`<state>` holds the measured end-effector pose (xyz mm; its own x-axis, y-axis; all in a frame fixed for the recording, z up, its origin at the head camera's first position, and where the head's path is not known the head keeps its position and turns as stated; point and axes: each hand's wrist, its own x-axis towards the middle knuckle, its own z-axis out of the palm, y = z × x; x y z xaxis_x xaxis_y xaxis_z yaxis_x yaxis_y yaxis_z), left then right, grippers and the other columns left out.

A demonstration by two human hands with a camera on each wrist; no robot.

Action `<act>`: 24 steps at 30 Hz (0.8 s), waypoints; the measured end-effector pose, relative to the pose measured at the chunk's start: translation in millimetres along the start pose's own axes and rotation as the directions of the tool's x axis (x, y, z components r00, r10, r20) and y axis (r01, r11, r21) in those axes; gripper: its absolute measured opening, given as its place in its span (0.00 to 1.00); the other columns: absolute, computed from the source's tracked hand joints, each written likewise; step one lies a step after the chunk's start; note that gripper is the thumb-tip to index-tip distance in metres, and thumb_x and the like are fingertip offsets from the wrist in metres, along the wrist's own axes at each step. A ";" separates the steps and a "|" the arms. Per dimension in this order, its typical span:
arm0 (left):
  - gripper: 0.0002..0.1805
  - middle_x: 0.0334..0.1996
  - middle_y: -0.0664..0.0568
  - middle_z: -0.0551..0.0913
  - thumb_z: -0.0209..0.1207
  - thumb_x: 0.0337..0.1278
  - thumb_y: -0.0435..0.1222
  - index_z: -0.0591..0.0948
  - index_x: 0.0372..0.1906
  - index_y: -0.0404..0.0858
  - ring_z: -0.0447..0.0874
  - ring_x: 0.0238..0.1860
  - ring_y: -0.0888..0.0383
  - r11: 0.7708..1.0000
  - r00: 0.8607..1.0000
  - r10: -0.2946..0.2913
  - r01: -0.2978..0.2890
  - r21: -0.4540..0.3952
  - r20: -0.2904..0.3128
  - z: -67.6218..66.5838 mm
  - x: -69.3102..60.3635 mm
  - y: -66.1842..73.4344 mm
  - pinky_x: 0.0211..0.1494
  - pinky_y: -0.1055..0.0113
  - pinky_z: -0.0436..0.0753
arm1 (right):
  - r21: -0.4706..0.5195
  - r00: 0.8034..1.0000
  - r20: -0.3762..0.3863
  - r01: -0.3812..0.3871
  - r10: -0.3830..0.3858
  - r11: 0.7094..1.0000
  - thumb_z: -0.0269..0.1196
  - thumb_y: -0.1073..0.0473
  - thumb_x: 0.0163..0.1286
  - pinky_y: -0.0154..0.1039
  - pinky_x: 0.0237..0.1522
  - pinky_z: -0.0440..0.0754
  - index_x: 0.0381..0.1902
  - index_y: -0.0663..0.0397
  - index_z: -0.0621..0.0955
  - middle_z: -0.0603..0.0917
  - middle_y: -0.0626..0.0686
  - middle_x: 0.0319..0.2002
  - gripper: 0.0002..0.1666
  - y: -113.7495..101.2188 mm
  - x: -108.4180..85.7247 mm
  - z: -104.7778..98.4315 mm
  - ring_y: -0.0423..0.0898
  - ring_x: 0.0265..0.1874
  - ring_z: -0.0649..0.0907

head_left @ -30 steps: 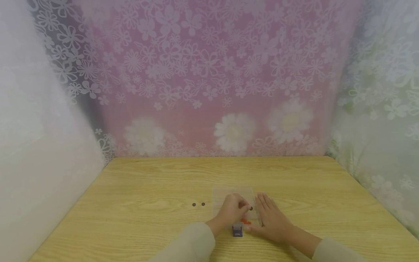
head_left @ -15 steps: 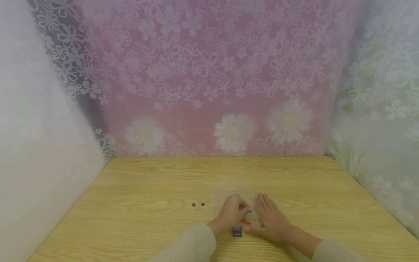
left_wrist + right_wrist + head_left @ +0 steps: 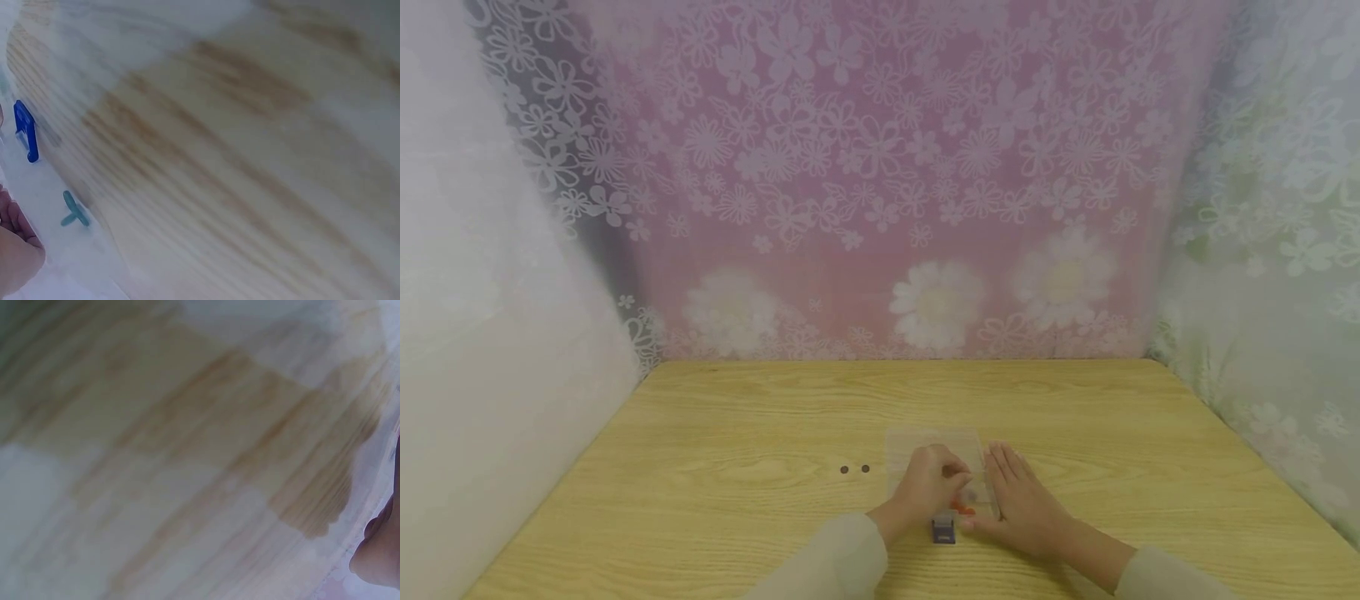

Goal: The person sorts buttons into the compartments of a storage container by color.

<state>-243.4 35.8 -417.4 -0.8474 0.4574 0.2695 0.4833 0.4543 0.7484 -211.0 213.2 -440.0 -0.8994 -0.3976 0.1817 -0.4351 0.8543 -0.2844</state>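
Observation:
A clear plastic box (image 3: pixel 917 446) sits on the wooden table in the head view, with a blue latch (image 3: pixel 943 531) at its near side. Over it is my left hand (image 3: pixel 931 482), its thumb and index fingertip slightly apart and no disc visible between them. Just below those fingertips a small greyish blur (image 3: pixel 972 496) shows, near an orange piece (image 3: pixel 961 507). My right hand (image 3: pixel 1026 508) lies with straight fingers along the box's right side. The left wrist view shows the blue latch (image 3: pixel 26 131) and a teal piece (image 3: pixel 75 211) close up.
Two small dark discs, a left one (image 3: pixel 844 469) and a right one (image 3: pixel 865 468), lie on the table (image 3: pixel 737 433) left of the box. A pink flowered curtain (image 3: pixel 880 167) hangs behind the table's far edge, with pale sheets on both sides.
The dark disc pinched in my left fingertips moved slightly down, then left them; a greyish blur now shows beneath. My right hand has stayed put.

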 end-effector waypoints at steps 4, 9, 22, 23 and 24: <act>0.04 0.29 0.52 0.82 0.60 0.54 0.31 0.84 0.31 0.34 0.76 0.32 0.68 1.000 1.000 0.011 -0.011 -0.007 -0.005 -4.3 -1.3 -5.5 0.38 0.79 0.76 | -0.004 1.000 -0.017 0.003 -0.003 1.000 0.56 0.29 0.58 0.45 0.73 0.36 0.67 0.73 0.56 0.53 0.71 0.69 0.59 1.1 -0.9 2.2 0.65 0.70 0.53; 0.04 0.30 0.51 0.84 0.61 0.54 0.31 0.85 0.31 0.35 0.78 0.33 0.66 1.000 0.999 0.015 -0.015 0.014 -0.038 -12.1 -2.6 -12.0 0.39 0.78 0.77 | -0.021 1.000 -0.022 -0.004 0.004 1.000 0.55 0.28 0.57 0.21 0.60 0.19 0.67 0.72 0.55 0.53 0.71 0.69 0.60 2.8 -0.1 4.1 0.65 0.70 0.53; 0.04 0.31 0.48 0.83 0.61 0.54 0.31 0.83 0.30 0.34 0.78 0.34 0.59 1.000 0.997 -0.004 0.005 0.010 -0.076 -38.2 -13.0 -23.2 0.39 0.75 0.77 | -0.021 0.999 0.004 -0.034 0.034 0.999 0.54 0.26 0.56 0.17 0.57 0.18 0.68 0.71 0.54 0.53 0.70 0.70 0.62 2.0 0.9 3.8 0.64 0.70 0.53; 0.04 0.32 0.48 0.83 0.60 0.54 0.31 0.83 0.30 0.34 0.78 0.35 0.59 1.000 0.997 -0.014 0.015 0.008 -0.075 -40.2 -14.3 -23.9 0.39 0.74 0.77 | -0.016 0.999 0.004 -0.036 0.036 0.999 0.54 0.26 0.56 0.17 0.57 0.19 0.68 0.71 0.54 0.53 0.70 0.70 0.62 1.7 0.9 3.7 0.64 0.70 0.52; 0.04 0.32 0.48 0.83 0.60 0.54 0.31 0.83 0.30 0.34 0.78 0.35 0.59 1.000 0.997 -0.021 0.022 0.007 -0.075 -42.0 -15.4 -24.8 0.39 0.74 0.77 | -0.015 0.999 0.005 -0.037 0.037 0.999 0.54 0.26 0.56 0.17 0.56 0.19 0.68 0.71 0.54 0.53 0.70 0.70 0.62 1.6 0.8 3.7 0.64 0.70 0.52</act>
<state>-251.7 -14.6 -414.7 -0.8717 0.3887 0.2985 0.4661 0.4694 0.7500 -212.6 212.9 -443.8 -0.9149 -0.3676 0.1665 -0.4012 0.8731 -0.2770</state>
